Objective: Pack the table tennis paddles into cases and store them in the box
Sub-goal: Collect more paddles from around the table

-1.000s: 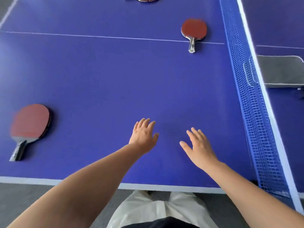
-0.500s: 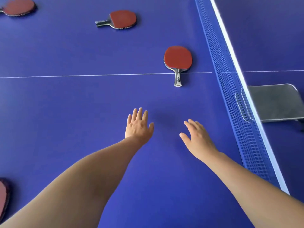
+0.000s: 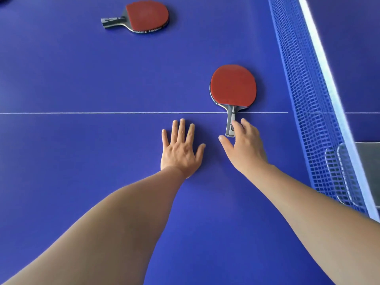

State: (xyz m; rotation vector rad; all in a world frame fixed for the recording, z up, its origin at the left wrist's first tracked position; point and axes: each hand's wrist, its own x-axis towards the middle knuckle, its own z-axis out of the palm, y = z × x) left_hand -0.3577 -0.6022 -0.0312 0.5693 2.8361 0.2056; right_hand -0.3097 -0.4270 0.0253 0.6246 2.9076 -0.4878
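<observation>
A person's right hand (image 3: 245, 146) reaches, fingers loosely extended, onto the handle of a red paddle (image 3: 233, 86) at centre right; the left hand (image 3: 181, 150) lies spread flat on the blue table (image 3: 82, 79).

Matt blue table top (image 3: 82, 89), smooth red rubber face on the near paddle (image 3: 233, 85), its grey handle (image 3: 230, 122) faintly glossy, open-weave blue mesh net (image 3: 304, 89) with white tape edge, matt grey case (image 3: 368, 161)

Red paddle (image 3: 233, 85) flat nr net, handle twd viewer, 2nd paddle (image 3: 146, 15) far left
</observation>
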